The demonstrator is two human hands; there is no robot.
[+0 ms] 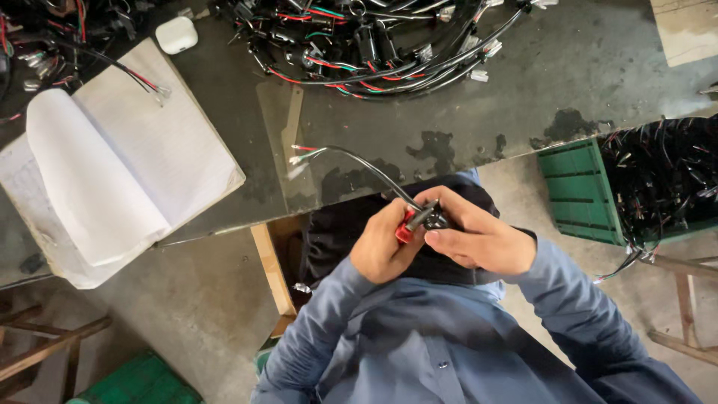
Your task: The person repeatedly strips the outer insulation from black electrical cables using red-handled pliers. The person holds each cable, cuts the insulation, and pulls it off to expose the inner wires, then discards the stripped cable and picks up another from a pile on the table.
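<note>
Two hands meet at the middle of the head view, just below the near edge of the tabletop (pixel 523 105), over the person's lap. The left hand (pixel 381 247) is curled shut around a small red part (pixel 404 228), which peeks out between its fingers and the other hand; whether this is a tool handle or a switch piece cannot be told. The right hand (pixel 479 236) pinches a small black connector body (pixel 432 217) between thumb and forefinger, its remaining fingers folded underneath. The two hands touch, and the red part and black body sit right against each other at the join.

From the black body a thin black cable (pixel 366 166) runs up and to the left, away from both hands, arching onto the tabletop edge. Its long axis lies along that diagonal, and its free end with red, green and white leads (pixel 303 153) rests on the tabletop, well apart from the hands. The right hand is the nearer to where the cable leaves the body.

Further off, an open notebook (pixel 134 164) lies at the left, a heap of wire harnesses (pixel 374 45) at the far edge, and a green crate (pixel 580 191) of more harnesses stands at the right.
</note>
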